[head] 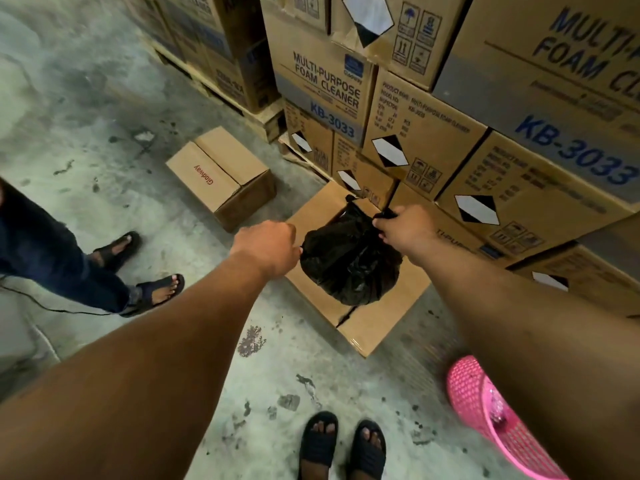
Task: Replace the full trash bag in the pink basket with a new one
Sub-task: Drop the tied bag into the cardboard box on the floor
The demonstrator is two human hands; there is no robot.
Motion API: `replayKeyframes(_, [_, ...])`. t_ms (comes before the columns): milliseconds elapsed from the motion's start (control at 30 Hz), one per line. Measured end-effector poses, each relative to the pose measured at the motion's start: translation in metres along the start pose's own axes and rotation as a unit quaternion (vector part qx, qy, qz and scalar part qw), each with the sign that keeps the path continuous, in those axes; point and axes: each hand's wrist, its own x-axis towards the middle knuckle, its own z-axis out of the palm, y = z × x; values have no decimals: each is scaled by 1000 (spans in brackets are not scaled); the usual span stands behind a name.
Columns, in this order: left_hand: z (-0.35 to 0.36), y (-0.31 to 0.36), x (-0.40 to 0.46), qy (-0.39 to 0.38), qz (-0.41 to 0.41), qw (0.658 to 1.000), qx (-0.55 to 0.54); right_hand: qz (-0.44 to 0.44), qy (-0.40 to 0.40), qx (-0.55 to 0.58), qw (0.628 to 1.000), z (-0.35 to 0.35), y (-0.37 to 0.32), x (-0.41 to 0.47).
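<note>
Gripping opposite edges of the black trash bag (349, 258): left hand (266, 245) fisted on the plastic at the bag's 9 o'clock, right hand (403, 225) pinching a gathered corner at its 2 o'clock. Bulging and full, hanging between both hands just above a flat carton (360, 317), long axis roughly vertical, neither hand clearly nearer. Pink basket (485, 410) down at 5 o'clock, tipped, apparently without a liner, well apart from the bag. Stained concrete floor (104, 116) below; stacked foam-cleaner cartons (450, 116) from 12 to 3 o'clock; a bystander's sandalled feet (145, 271) at 9 o'clock.
</note>
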Motion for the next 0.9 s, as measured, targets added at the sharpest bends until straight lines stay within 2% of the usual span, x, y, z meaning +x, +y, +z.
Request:
replayKeyframes(233, [-5,-6,-12,-19,-7,1000,20,-35,-62,-104,992,-19,4,-16])
replayKeyframes(367, [-26,13,-21,-26,27,999,4,-102,-122,-311,937,-61,10,-48])
replayKeyframes(433, [-45,28,-26,-21,53,998,10,-110,-137,-352,919,-89,14,-68])
replayKeyframes(533, [-79,63,-32,-7,90,996,28,-117,-112,-368,915,-138,17,-105])
replayKeyframes(700, [-129,153,-56,35,170,984,28,-107,-26,-372,922,-217,32,-176])
replayKeyframes(900, [-162,279,-110,58,254,964,48,-89,67,-364,925,-314,95,-261])
